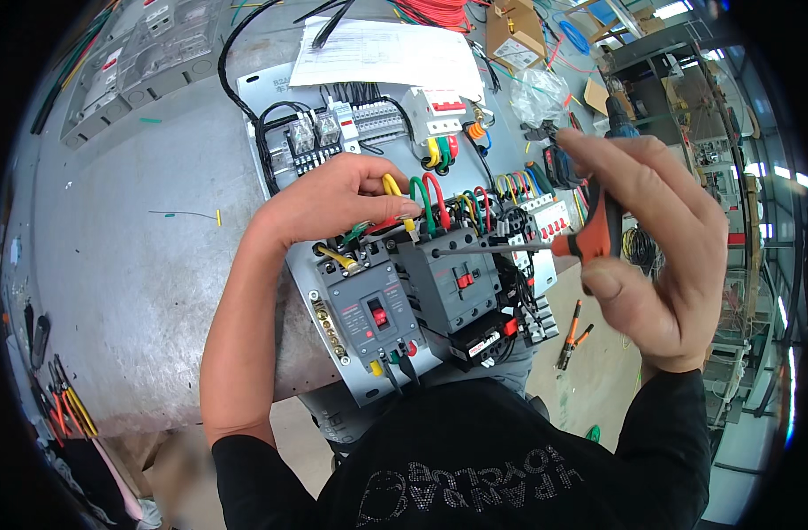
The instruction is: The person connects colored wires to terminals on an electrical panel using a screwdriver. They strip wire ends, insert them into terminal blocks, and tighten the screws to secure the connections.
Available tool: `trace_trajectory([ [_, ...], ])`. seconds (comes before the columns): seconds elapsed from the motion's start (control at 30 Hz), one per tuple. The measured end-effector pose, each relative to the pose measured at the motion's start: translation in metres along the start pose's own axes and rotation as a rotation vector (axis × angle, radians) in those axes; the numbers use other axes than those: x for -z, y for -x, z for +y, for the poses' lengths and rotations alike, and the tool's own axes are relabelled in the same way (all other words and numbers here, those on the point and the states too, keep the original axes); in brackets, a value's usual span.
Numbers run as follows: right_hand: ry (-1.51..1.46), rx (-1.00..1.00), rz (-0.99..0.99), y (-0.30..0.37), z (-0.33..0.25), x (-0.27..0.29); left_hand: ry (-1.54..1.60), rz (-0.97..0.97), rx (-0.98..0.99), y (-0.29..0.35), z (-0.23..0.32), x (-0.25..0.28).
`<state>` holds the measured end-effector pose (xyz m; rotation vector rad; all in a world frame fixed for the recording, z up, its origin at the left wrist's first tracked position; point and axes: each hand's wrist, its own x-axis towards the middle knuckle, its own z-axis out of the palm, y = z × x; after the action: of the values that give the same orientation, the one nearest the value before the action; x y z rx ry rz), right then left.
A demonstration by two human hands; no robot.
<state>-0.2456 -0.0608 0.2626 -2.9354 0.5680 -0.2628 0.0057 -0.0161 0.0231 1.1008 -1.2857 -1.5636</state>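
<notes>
My left hand (337, 201) pinches a yellow wire (391, 187) above a grey moulded-case circuit breaker (448, 291). In my right hand (673, 238) is a screwdriver (589, 237) with an orange and black handle, its shaft pointing left. Its tip meets the upper left terminal area of that breaker; whether it sits in a screw is too small to tell. Beside the yellow wire, a green wire (416, 196) and a red wire (434, 190) loop into the same breaker. A second grey breaker (368, 305) stands to its left. Both are on a metal mounting plate (355, 389).
Relays and terminal blocks (377, 119) and a small white breaker (439, 110) occupy the plate's far part. Paper (386, 57) lies behind. A cordless drill (620, 119) stands right; pliers (573, 336) are on the floor. Clear-covered boxes (147, 66) sit far left, hand tools (68, 402) near left.
</notes>
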Motion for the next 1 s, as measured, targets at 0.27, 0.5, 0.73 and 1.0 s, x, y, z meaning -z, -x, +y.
trace_trajectory([
  [0.27, -0.117, 0.320, -0.134, -0.011, 0.004, 0.008, -0.103, -0.056, 0.027, -0.005, 0.003, -0.002],
  [0.5, -0.110, 0.533, -0.082, -0.020, -0.003, 0.002, -0.206, 0.003, -0.021, -0.002, -0.001, 0.003],
  [0.73, -0.169, 0.484, -0.161, -0.002, 0.000, 0.016, -0.120, 0.001, -0.021, -0.004, -0.002, -0.001],
  [1.0, -0.264, 0.310, -0.027, 0.002, 0.015, 0.012, -0.145, -0.031, 0.007, -0.004, 0.005, 0.000],
])
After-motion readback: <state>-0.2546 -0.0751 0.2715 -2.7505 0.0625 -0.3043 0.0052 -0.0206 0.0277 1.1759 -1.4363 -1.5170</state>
